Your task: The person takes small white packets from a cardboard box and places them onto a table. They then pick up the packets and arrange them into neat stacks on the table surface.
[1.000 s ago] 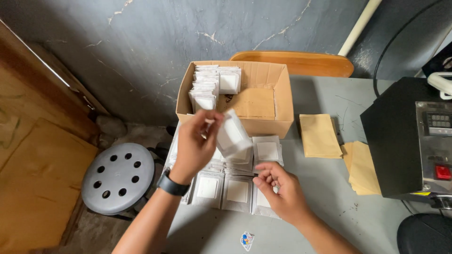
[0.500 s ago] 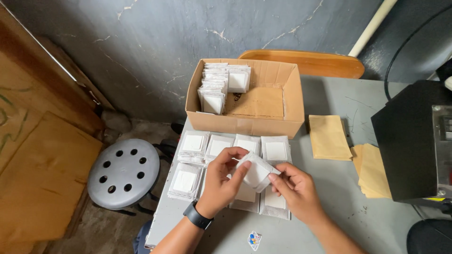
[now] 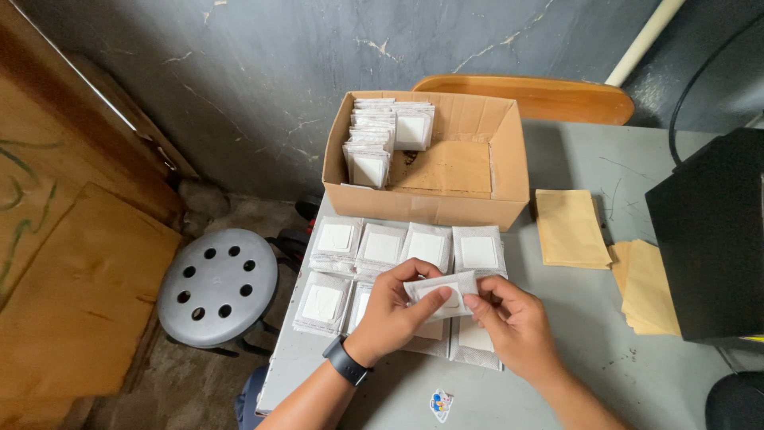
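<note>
- White, flat sealed packet (image 3: 439,295), held at frame centre just above the grey table top (image 3: 605,374); both hands grip it, one at each end.
- Left hand (image 3: 391,312), with a black wristband (image 3: 347,361), has its thumb along the packet's lower edge and its fingers curled over the top left corner: closed on the packet.
- Right hand (image 3: 513,325) pinches the packet's right end between thumb and forefinger; the other fingers are folded in below.
- Rows of similar white packets (image 3: 382,248) lie flat on the table under and above the hands, edge to edge, in small stacks; those beneath the hands are partly hidden.
- Brown cardboard box (image 3: 509,171), open, stands just above the rows, touching or nearly touching them; upright stacks of white packets (image 3: 374,151) fill its left part, and a brown paper sheet (image 3: 446,169) lies on its floor.
- Tan paper envelopes (image 3: 569,229) lie right of the box; a second pile (image 3: 646,288) sits further right, beside a black machine housing (image 3: 712,239).
- Grey round stool with holes (image 3: 216,287) stands on the floor at lower left.
- Small coloured sticker (image 3: 439,403) lies on the table at the bottom edge.
</note>
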